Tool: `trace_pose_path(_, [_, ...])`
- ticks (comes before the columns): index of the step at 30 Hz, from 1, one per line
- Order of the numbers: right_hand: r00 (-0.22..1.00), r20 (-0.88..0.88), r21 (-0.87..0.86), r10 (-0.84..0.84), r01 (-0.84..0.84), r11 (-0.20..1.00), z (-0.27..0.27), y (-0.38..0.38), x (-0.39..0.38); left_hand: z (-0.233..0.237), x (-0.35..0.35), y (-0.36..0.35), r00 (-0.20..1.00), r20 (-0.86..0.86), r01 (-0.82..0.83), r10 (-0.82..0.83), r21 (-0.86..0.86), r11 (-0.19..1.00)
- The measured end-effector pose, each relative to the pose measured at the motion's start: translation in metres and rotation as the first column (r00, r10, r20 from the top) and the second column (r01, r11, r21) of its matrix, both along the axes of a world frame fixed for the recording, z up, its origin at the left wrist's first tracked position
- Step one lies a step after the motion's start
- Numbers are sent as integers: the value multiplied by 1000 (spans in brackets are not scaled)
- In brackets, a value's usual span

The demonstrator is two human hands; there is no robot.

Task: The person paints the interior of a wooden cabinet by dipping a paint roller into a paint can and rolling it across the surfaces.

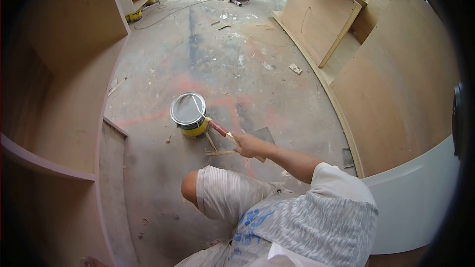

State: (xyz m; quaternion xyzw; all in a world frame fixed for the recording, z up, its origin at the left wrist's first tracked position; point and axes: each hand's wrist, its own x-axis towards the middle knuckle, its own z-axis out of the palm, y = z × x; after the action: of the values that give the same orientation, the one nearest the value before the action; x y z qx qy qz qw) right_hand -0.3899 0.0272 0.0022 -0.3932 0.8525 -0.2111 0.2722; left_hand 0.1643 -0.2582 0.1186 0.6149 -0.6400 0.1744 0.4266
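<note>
My right hand [247, 146] is closed around the handle of what looks like a paint roller [219, 128], red near its neck and pale wood farther down. Its bent wire reaches over the rim of a paint bucket [193, 129], black and yellow outside, standing on the floor. Grey paint [188, 111] shows inside; the roller's head cannot be made out there. At the bottom left edge a small patch of skin [92, 262] shows, perhaps my left hand, but its fingers are not clear.
Wooden cabinets [74, 59] stand along my left. On the right are large plywood panels [396, 79] and a white curved panel [415, 198]. Wood scraps [295, 69] and a cable [168, 15] lie on the paint-stained concrete floor [158, 54]. A second yellow bucket [133, 16] stands farther back.
</note>
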Motion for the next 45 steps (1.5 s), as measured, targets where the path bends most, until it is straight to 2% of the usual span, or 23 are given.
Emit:
trace_pose_path(2, [1000,10,9,-4,4,1000,5,0,0,-9,16,-8,997,-50,61,-62,-3,998])
trace_pose_path(4, [1000,21,19,-7,7,1000,3,0,0,-31,58,-33,989,149,-4,-1,37,999])
trace_pose_path(5, [1000,4,12,-6,6,1000,-2,0,-1,-28,50,-27,989,150,-7,0,41,999])
trace_pose_path(7, [1000,-12,11,-4,4,1000,-5,1,-2,-17,23,-11,996,-86,31,-22,111,993])
trace_pose_path(8, [1000,-17,8,-7,7,1000,-5,1,-1,-26,35,-17,996,-84,31,-21,116,993])
trace_pose_path(10, [1000,-21,9,-11,11,1000,-5,1,-2,-52,74,-40,957,290,-82,32,162,983])
trace_pose_path(14, [1000,10,81,-14,13,997,-1,-1,-2,-53,77,-41,979,200,-88,41,233,968])
trace_pose_path(16, [1000,18,88,-15,14,996,2,-1,-2,-9,16,-6,992,75,-111,100,150,983])
trace_pose_path(17, [999,27,81,-18,16,997,4,-1,-1,-16,25,-11,992,74,-112,101,152,982])
trace_pose_path(19, [999,36,75,-20,17,997,3,0,-1,-38,58,-29,936,340,-118,93,53,992])
trace_pose_path(20, [1000,23,66,-16,14,998,-1,0,-2,-42,64,-33,936,340,-119,94,55,991])
trace_pose_path(22, [1000,10,58,-11,10,998,-5,1,-2,-50,75,-40,735,633,-285,243,-37,958])
trace_pose_path(25, [1000,-25,-14,-14,14,1000,-8,2,-1,-51,77,-40,726,637,-218,258,-142,966])
trace_pose_path(29, [999,-21,23,-26,26,999,-1,2,1,-79,122,-67,787,568,-201,240,-132,971])
trace_pose_path(31, [1000,-16,22,-27,27,999,4,1,2,-60,93,-53,580,724,-251,372,-275,928])
trace_pose_path(32, [999,-1,25,-32,32,999,7,1,3,-47,79,-45,579,726,-251,371,-274,928])
trace_pose_path(34, [999,16,28,-37,37,999,9,0,3,-27,60,-33,155,879,-348,451,-378,858])
trace_pose_path(35, [999,12,31,-42,42,999,9,0,3,-42,81,-45,153,880,-348,450,-378,858])
trace_pose_path(37, [999,10,36,-46,46,998,10,-1,3,-84,140,-77,410,802,-372,435,-288,882])
trace_pose_path(38, [998,26,37,-51,50,998,10,0,3,-85,138,-75,407,804,-372,433,-287,883])
trace_pose_path(39, [998,43,40,-56,54,998,9,0,3,-83,130,-70,750,600,-237,278,-149,960])
trace_pose_path(40, [997,46,42,-56,54,998,10,0,3,-79,121,-65,955,288,-49,66,-68,997])
trace_pose_path(45, [984,162,-36,-71,78,996,8,3,-5,-51,78,-40,958,257,-132,126,5,991])
